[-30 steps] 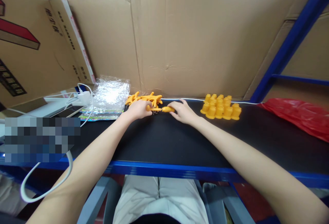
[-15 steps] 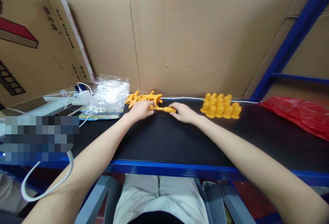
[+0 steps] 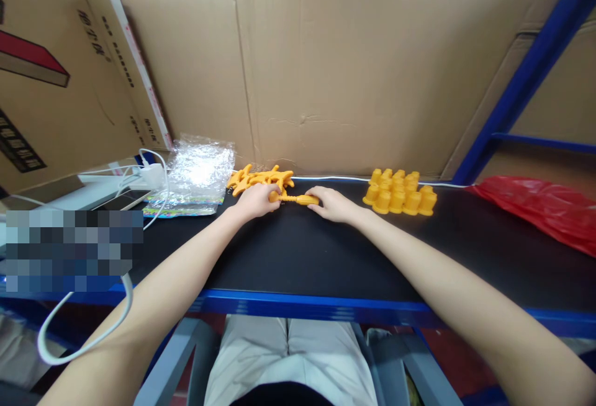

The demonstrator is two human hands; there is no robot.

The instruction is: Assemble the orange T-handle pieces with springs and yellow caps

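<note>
Both my hands meet at the back of the black mat (image 3: 298,251). My left hand (image 3: 254,200) is closed on one end of a small yellow plastic piece (image 3: 293,198). My right hand (image 3: 333,203) pinches the other end of the same piece. Just behind my left hand lies a pile of flat yellow branched parts (image 3: 261,177). To the right of my right hand stands a cluster of several yellow cup-shaped parts (image 3: 400,193).
A cardboard wall (image 3: 344,71) closes the back. Clear plastic bags (image 3: 200,170) and a white charger with cables (image 3: 151,176) lie at the left, a red plastic bag (image 3: 540,210) at the right. A blue shelf post (image 3: 526,71) rises at the right.
My hands have stayed almost still. The yellow piece between them has shifted slightly and now lies a little straighter.
</note>
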